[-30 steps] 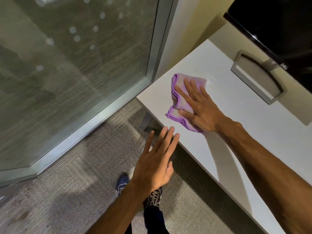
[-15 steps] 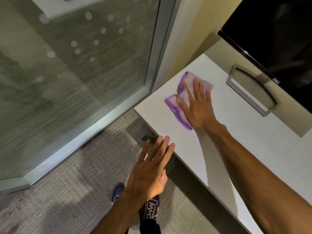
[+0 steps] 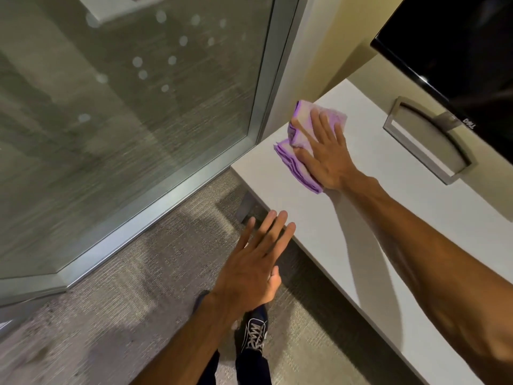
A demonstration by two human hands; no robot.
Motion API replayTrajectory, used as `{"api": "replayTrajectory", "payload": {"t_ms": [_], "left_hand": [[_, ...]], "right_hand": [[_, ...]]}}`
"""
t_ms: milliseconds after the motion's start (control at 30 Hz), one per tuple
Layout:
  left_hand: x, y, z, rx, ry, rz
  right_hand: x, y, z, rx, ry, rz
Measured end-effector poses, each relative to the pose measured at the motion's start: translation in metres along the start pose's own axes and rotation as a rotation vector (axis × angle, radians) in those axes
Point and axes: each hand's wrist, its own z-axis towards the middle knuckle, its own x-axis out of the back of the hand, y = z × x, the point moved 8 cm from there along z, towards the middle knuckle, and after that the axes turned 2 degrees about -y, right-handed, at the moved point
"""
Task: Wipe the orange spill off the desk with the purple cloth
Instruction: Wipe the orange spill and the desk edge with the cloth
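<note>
Two hands show: my right hand [image 3: 327,159] presses flat, fingers spread, on the folded purple microfibre cloth [image 3: 298,151] near the white counter [image 3: 388,232] corner, my left hand [image 3: 254,269] hovers open and empty, and pushing further risks sliding the cloth off.

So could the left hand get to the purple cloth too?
Probably yes. The left hand hovers open beside the desk edge, and only bare desktop lies between it and the purple cloth. The right hand covers most of the cloth, though.

Purple cloth [image 3: 298,151] bunched, folded layers, flat on white desk [image 3: 374,218] near corner (spill apparently hidden).
</note>
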Motion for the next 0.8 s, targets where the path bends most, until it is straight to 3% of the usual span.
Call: {"api": "replayTrajectory", "payload": {"t_ms": [133,267,467,633,800], "left_hand": [[0.003,0.0,-0.001,0.011,0.032,0.002],[0.016,0.0,-0.01,0.021,0.199,-0.072],[0.032,-0.046,-0.034,0.402,0.455,-0.385],[0.048,-0.053,-0.03,0.433,0.597,-0.435],[0.06,-0.046,-0.01,0.41,0.597,-0.443]], "right_hand": [[-0.01,-0.029,-0.042,0.082,0.052,0.015],[-0.019,-0.063,-0.074,0.115,0.025,0.038],[-0.032,-0.111,-0.096,0.117,0.071,-0.129],[-0.044,-0.12,-0.08,0.048,0.08,-0.178],[-0.027,-0.133,-0.054,0.108,-0.027,0.084]]}}
